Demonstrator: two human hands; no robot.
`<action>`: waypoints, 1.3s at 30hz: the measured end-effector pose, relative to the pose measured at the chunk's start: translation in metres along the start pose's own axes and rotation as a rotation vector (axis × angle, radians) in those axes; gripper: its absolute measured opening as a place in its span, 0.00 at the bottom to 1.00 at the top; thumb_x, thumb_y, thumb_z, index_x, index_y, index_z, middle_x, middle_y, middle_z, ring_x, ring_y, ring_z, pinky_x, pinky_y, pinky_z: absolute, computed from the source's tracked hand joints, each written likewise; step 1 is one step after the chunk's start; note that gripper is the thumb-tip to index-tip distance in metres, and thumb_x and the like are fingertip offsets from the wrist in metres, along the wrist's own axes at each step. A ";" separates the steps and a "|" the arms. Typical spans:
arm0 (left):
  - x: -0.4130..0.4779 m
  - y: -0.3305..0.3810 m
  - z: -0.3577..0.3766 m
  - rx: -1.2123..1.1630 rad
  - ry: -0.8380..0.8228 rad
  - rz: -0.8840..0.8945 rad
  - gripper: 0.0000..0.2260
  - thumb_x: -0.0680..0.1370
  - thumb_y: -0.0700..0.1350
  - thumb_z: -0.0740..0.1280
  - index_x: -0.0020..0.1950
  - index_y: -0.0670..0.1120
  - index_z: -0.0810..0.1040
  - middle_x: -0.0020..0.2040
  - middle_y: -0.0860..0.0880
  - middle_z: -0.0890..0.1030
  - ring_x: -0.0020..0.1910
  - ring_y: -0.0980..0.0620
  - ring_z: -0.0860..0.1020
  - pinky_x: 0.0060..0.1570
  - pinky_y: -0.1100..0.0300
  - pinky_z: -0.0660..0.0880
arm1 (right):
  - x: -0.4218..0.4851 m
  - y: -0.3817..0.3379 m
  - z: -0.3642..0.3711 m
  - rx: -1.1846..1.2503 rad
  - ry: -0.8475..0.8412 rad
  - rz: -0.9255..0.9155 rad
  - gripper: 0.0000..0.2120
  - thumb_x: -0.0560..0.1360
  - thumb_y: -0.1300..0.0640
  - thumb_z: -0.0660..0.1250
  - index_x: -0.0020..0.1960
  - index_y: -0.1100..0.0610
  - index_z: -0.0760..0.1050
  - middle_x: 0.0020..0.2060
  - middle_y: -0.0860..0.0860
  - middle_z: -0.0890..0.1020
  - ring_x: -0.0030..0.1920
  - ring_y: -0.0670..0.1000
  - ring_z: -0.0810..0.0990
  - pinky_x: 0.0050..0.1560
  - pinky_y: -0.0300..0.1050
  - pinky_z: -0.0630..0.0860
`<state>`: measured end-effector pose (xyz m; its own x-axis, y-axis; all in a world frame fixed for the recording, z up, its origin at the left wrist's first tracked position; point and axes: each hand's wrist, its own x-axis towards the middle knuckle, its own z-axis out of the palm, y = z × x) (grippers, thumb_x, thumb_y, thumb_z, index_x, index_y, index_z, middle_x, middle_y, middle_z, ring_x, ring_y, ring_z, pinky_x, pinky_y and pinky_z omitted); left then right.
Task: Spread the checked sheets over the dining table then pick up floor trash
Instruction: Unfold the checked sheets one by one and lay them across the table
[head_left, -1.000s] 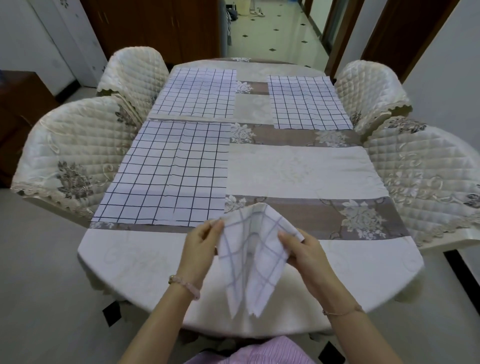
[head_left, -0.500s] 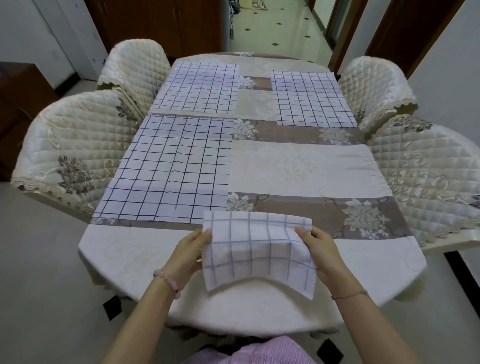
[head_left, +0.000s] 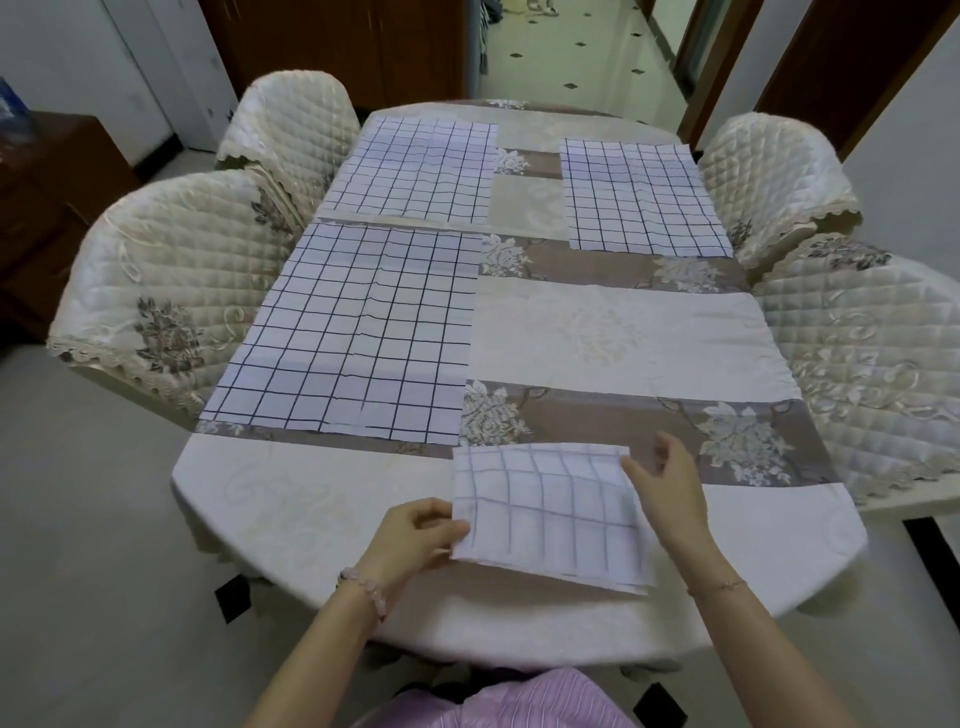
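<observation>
On the bench (head_left: 311, 499), 1 soft, light sheet (head_left: 550, 514): left hand (head_left: 421, 535) pinches its edge, right hand (head_left: 670, 488) touches loosely; grab corners.

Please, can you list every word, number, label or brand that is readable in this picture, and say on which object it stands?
There are none to read.
The spread checked sheets and the folded sheet carry only grid lines.
The tablecloth carries only flowers.
The blue object at the left edge is too blurred to tell.
</observation>
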<state>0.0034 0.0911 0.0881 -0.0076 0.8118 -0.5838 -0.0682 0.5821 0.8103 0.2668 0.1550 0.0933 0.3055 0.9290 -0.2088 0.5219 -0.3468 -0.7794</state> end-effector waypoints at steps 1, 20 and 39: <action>-0.002 0.004 0.003 -0.009 0.014 0.015 0.02 0.73 0.34 0.69 0.42 0.39 0.78 0.34 0.46 0.79 0.35 0.51 0.77 0.38 0.60 0.79 | -0.008 -0.009 0.001 -0.029 0.008 -0.084 0.24 0.75 0.55 0.67 0.69 0.56 0.66 0.64 0.53 0.73 0.63 0.54 0.72 0.61 0.48 0.69; -0.014 0.059 0.035 -0.180 0.113 0.239 0.04 0.71 0.36 0.72 0.42 0.41 0.79 0.39 0.42 0.77 0.38 0.49 0.77 0.37 0.61 0.78 | -0.078 -0.069 0.029 0.302 -0.183 -0.363 0.04 0.72 0.60 0.71 0.40 0.52 0.80 0.38 0.45 0.84 0.40 0.43 0.81 0.41 0.32 0.75; 0.010 0.095 -0.088 -0.101 0.402 0.444 0.03 0.75 0.41 0.68 0.41 0.47 0.78 0.39 0.48 0.78 0.38 0.54 0.75 0.38 0.63 0.74 | 0.021 -0.058 -0.030 0.455 0.028 -0.177 0.04 0.77 0.56 0.65 0.44 0.54 0.77 0.38 0.52 0.77 0.37 0.47 0.73 0.36 0.30 0.71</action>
<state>-0.0910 0.1502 0.1550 -0.4315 0.8838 -0.1809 -0.0667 0.1687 0.9834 0.2670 0.1911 0.1523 0.2677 0.9627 -0.0389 0.1686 -0.0865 -0.9819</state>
